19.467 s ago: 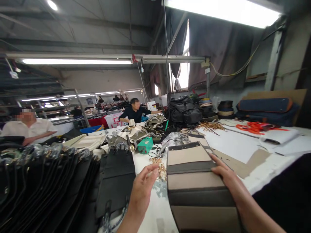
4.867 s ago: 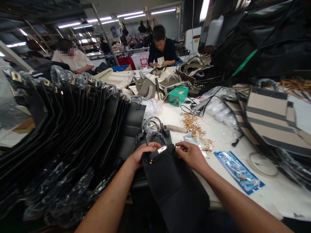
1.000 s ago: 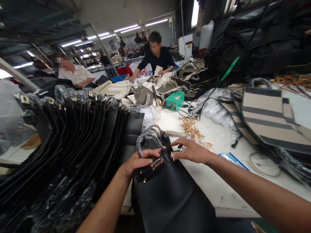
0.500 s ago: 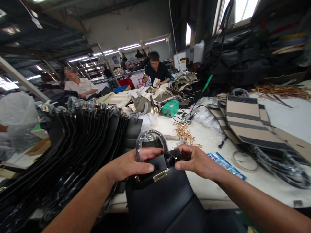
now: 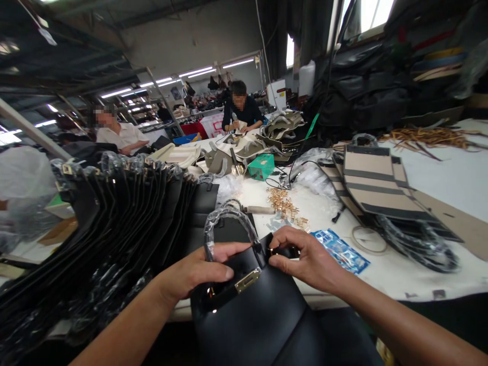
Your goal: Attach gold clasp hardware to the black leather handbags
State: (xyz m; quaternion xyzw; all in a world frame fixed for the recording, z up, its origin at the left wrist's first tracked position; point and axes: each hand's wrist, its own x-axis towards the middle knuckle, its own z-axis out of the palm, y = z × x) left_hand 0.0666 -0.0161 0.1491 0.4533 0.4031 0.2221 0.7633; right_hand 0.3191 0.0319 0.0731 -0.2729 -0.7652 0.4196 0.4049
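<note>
A black leather bag piece [image 5: 263, 315] lies at the table's front edge, with a gold clasp plate [image 5: 247, 280] near its top. Its arched handle [image 5: 231, 216] is wrapped in clear plastic. My left hand [image 5: 208, 269] grips the bag's top edge beside the handle, thumb on the near side and fingers behind. My right hand [image 5: 297, 254] pinches a black strap end with gold hardware [image 5: 271, 250], just right of the handle's base. The right fingertips partly cover that hardware.
Many black bag pieces [image 5: 125, 213] stand in a row at left. Gold fittings [image 5: 282, 203], a green box [image 5: 261, 166] and a blue printed packet [image 5: 341, 250] lie ahead. Beige-and-black panels [image 5: 375, 178] are stacked at right. Two people [image 5: 244, 114] sit farther back.
The bag's handle and both hands sit slightly lower and further left in view. The background has shifted left, and more of the blue packet shows.
</note>
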